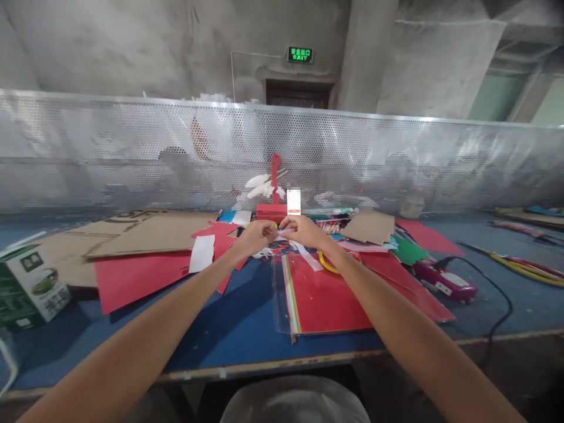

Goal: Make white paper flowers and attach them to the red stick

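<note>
My left hand [257, 235] and my right hand [303, 230] meet above the middle of the blue table [229, 329], fingers pinched together on a small pale strip of paper or tape [282, 234] stretched between them. A white strip [308, 258] trails down from it onto a plastic sleeve of coloured paper [326, 296] with a red sheet on top. Just behind my hands stands a red tape dispenser [272, 210] with a red upright arm.
Brown cardboard [150, 232] and red paper [136, 273] cover the left of the table. A green and white carton [30, 285] stands at the far left. A purple glue gun [443, 282] with a black cord lies right. A perforated metal screen [396, 158] runs behind.
</note>
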Demonstrator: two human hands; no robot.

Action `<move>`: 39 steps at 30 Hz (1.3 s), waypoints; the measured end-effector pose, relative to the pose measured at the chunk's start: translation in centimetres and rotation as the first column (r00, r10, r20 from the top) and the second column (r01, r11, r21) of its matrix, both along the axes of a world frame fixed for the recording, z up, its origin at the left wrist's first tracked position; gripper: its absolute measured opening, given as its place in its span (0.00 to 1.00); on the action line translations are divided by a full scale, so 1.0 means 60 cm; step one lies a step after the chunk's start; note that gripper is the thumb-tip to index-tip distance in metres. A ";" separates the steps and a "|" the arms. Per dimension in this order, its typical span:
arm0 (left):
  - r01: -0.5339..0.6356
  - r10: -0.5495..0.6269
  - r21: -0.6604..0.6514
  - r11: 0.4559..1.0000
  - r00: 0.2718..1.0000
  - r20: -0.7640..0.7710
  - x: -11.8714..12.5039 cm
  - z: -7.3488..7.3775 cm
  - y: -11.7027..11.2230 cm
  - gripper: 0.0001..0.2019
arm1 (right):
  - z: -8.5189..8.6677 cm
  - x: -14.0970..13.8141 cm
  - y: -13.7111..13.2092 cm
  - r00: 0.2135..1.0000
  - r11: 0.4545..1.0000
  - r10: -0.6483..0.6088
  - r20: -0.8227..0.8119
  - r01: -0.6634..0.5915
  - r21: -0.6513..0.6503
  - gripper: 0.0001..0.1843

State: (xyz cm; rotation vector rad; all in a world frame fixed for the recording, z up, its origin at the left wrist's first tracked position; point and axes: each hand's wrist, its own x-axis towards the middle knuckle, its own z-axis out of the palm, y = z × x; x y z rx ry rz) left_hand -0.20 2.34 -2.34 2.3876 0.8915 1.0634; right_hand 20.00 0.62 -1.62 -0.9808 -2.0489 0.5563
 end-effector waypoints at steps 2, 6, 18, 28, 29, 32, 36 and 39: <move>0.000 0.000 -0.001 1.000 1.000 -0.002 0.000 0.000 0.000 0.10 | 0.000 0.000 0.000 1.000 1.000 -0.020 0.002 0.020 0.014 0.11; -0.020 0.020 0.014 1.000 1.000 -0.008 0.002 0.001 -0.002 0.11 | 0.001 0.000 0.000 0.999 0.999 -0.046 0.004 0.046 0.023 0.10; -0.020 0.021 0.043 0.999 1.000 -0.022 0.002 0.003 -0.005 0.08 | 0.000 0.003 0.004 0.999 0.998 -0.046 0.003 0.045 0.038 0.10; -0.046 0.048 0.036 0.998 0.997 -0.068 0.000 -0.002 0.000 0.10 | 0.002 0.004 0.004 0.989 0.985 -0.143 0.042 0.139 0.099 0.09; -0.052 0.054 0.024 0.998 0.996 -0.074 0.000 -0.003 0.002 0.09 | 0.001 0.005 0.005 0.988 0.984 -0.150 0.044 0.145 0.104 0.09; -0.084 0.084 0.004 0.996 0.992 -0.095 0.000 -0.004 0.004 0.06 | -0.001 0.008 0.011 0.984 0.979 -0.173 0.054 0.166 0.115 0.09; -0.107 0.106 0.004 0.994 0.988 -0.115 0.000 0.001 0.001 0.05 | -0.003 0.012 0.018 0.982 0.978 -0.180 0.056 0.172 0.119 0.09; -0.117 0.117 0.012 0.993 0.986 -0.122 0.002 0.002 -0.001 0.06 | -0.004 0.012 0.019 0.986 0.982 -0.160 0.050 0.154 0.114 0.09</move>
